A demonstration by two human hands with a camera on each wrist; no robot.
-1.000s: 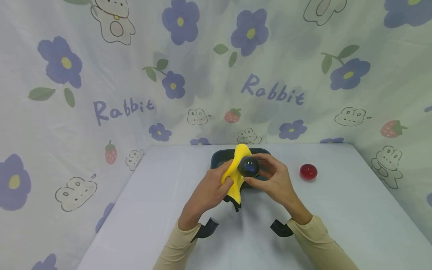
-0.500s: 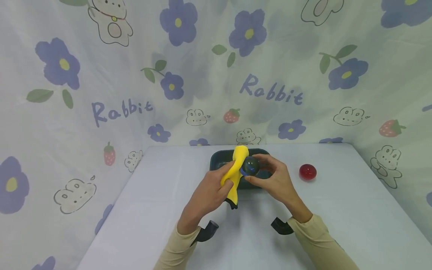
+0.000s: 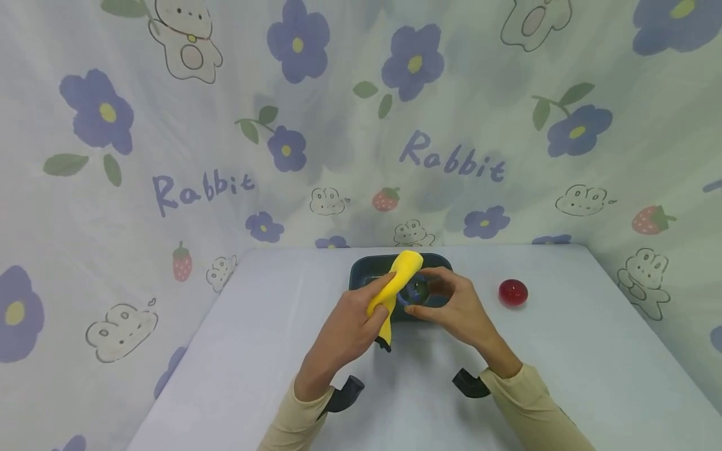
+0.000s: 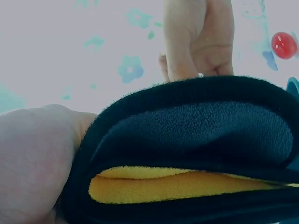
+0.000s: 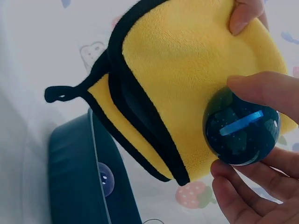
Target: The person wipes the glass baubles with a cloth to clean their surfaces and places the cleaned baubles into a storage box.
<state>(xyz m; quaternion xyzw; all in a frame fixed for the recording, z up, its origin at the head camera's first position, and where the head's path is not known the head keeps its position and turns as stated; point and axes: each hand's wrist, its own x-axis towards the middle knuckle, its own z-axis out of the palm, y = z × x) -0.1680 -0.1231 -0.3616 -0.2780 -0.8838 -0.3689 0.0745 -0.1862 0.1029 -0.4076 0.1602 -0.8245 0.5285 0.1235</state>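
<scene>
My left hand (image 3: pixel 350 322) grips a folded yellow cloth (image 3: pixel 395 283) with black trim and presses it against a dark blue glossy ball (image 3: pixel 416 289). My right hand (image 3: pixel 451 307) pinches that ball between thumb and fingers, just above a dark teal tray (image 3: pixel 361 275). In the right wrist view the ball (image 5: pixel 242 128) sits against the yellow cloth (image 5: pixel 187 79), and the tray (image 5: pixel 70 177) lies below with a small clear ball (image 5: pixel 105 178) in it. The left wrist view is filled by the cloth's black and yellow folds (image 4: pixel 187 154).
A red glossy ball (image 3: pixel 512 292) lies on the pale table (image 3: pixel 564 363) to the right of the tray. A flower and rabbit patterned sheet (image 3: pixel 225 125) hangs behind and at both sides. Black wrist camera mounts (image 3: pixel 344 394) show near my sleeves.
The cloth has tipped over to the right across the ball, covering more of it. Both hands stay close together over the tray and have lowered slightly.
</scene>
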